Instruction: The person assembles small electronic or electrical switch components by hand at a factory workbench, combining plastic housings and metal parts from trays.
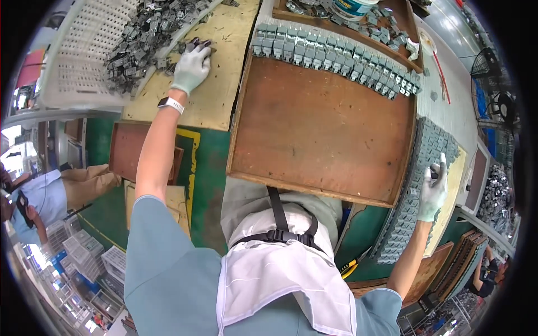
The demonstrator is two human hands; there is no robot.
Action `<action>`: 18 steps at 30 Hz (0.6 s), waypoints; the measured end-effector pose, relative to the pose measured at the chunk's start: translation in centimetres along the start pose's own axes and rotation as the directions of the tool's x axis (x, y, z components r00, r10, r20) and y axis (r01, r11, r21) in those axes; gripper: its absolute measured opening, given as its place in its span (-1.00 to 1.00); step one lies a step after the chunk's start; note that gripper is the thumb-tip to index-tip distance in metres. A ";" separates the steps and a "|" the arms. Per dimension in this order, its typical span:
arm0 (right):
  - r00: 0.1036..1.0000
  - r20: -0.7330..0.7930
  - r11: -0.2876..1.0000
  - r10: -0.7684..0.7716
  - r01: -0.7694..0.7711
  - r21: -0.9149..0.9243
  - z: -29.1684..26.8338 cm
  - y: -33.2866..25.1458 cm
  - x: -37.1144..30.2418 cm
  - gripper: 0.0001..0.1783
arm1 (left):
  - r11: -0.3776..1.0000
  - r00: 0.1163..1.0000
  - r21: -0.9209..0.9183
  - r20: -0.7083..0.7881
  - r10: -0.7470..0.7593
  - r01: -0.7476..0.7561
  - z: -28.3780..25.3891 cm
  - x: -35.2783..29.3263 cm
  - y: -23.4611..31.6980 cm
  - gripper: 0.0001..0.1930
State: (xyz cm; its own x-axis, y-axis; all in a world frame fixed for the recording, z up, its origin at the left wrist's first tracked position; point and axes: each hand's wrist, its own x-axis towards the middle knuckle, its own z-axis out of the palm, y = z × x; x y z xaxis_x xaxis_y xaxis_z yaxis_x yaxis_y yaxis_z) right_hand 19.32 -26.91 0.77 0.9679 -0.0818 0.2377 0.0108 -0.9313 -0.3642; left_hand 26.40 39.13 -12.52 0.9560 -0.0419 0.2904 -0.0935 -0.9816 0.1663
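Note:
My left hand, in a white glove, reaches to the edge of a heap of small grey metal parts. Its fingers are bent over dark pieces on a pale wooden board; what they grip is unclear. On the right, my gloved right hand is above closely set rows of grey blocks. One finger points up while the others curl round a small dark piece. Between my hands lies a shallow brown wooden tray, with rows of grey-and-silver assembled units along its far side.
A white perforated crate holds the heap at left. Beyond the tray, another wooden tray carries a white tub and loose parts. Yellow-handled pliers are beside my lap. A person stands at far left.

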 end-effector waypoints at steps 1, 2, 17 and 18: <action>1.000 0.019 1.000 0.011 -0.011 0.007 -0.1 0.7 -0.7 -0.35 | 1.000 1.000 0.012 0.026 0.003 -0.003 -0.3 -0.2 -0.1 -0.63; 1.000 0.029 1.000 0.011 -0.012 0.021 0.3 1.2 -1.2 -0.35 | 1.000 0.999 0.026 0.034 -0.002 0.001 -0.7 -0.8 -0.3 -0.63; 0.991 -0.130 0.965 -0.016 0.049 0.257 -4.8 11.5 -6.0 -0.52 | 0.977 0.973 -0.141 -0.144 -0.180 0.160 -1.2 -5.5 8.7 -0.67; 0.984 -0.124 0.986 0.132 -0.117 0.117 -6.2 11.7 -6.3 -0.54 | 0.939 0.984 -0.312 -0.054 -0.171 0.146 -2.7 -6.3 9.1 -0.69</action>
State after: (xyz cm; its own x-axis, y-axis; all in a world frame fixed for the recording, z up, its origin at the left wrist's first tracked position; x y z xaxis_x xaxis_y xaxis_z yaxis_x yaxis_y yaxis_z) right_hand 11.78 -39.51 0.59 0.9222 -0.2471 0.2976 -0.0735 -0.8674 -0.4922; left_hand 18.75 30.93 -10.30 0.9415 0.1365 0.3082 -0.0352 -0.8696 0.4926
